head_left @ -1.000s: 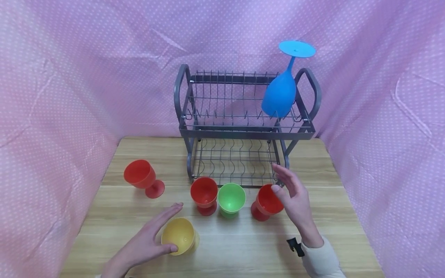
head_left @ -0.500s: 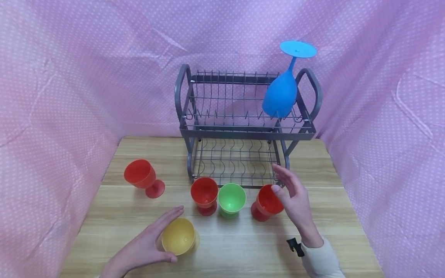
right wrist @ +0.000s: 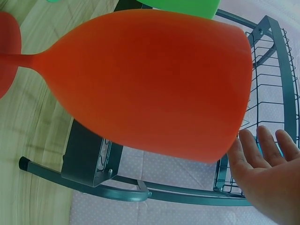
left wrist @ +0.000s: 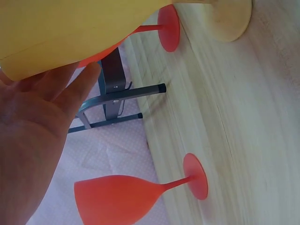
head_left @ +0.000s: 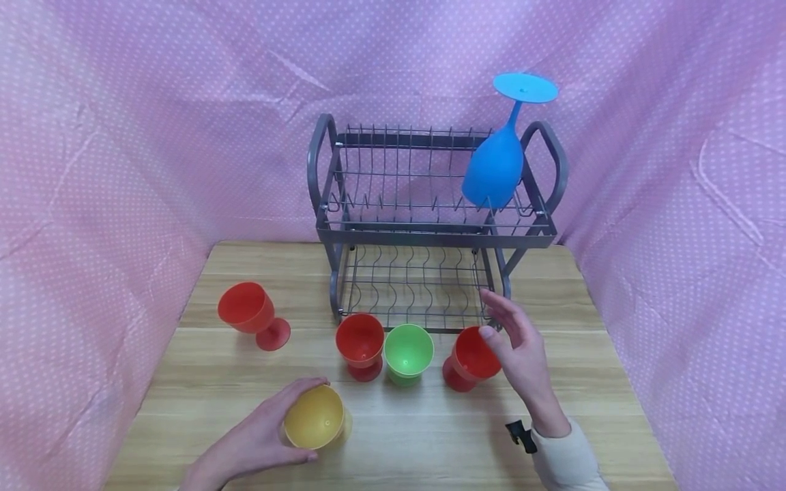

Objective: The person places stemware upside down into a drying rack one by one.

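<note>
My left hand [head_left: 260,433] curves round the bowl of a yellow goblet [head_left: 315,417], fingers on its far side and thumb on its near side. In the left wrist view the yellow goblet [left wrist: 70,33] stands upright, with its base on the table; it partly hides the fingertips. My right hand [head_left: 520,354] is held beside a red goblet [head_left: 475,354], fingers extended and nothing gripped. The right wrist view has this red goblet [right wrist: 154,84] large in front, with the fingers close to its rim; contact is unclear.
A green goblet [head_left: 408,351] and another red goblet [head_left: 360,341] stand side by side before the two-tier dish rack [head_left: 436,239]. One more red goblet [head_left: 248,310] stands at the left. A blue goblet [head_left: 496,164] sits upside down, tilted, on the upper tier. Pink cloth [head_left: 123,136] surrounds the table.
The fingers and thumb of my left hand have come in from a wide spread to close round the yellow goblet's bowl. My right hand and the goblets have stayed put.
</note>
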{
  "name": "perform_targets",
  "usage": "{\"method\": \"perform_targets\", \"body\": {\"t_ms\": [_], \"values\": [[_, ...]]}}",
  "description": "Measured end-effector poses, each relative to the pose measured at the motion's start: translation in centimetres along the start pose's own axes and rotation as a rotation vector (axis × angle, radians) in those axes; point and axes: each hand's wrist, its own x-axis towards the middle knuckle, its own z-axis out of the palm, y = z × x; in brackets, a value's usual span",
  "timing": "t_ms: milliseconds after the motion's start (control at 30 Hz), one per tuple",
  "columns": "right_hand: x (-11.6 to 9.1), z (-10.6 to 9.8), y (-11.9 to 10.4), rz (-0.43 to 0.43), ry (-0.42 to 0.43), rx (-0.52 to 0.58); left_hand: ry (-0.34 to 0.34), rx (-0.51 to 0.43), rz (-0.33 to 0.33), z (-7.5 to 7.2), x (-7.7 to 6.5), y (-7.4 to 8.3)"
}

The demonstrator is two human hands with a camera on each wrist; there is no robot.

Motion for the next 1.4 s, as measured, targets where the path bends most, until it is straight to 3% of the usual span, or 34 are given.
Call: {"method": "perform_targets", "body": {"t_ms": [433,667,1167,1400], "values": [[0.0,0.0,-0.2,-0.015,-0.001,-0.001,0.087,0.016,0.017,-1.8,1.0,2.0],[0.0,0.1,-0.5,-0.031,-0.007,0.002,0.14,0.032,0.188,-2.8,2.3,3.2],[-0.4,0.2,-1.9,-0.058,-0.007,0.023,0.128,-0.205,0.333,-3.7,5.6,6.0],[-0.6,0.2,-3.0,-0.079,-0.004,0.041,0.129,-0.363,0.347,-3.3,7.0,6.8]]}}
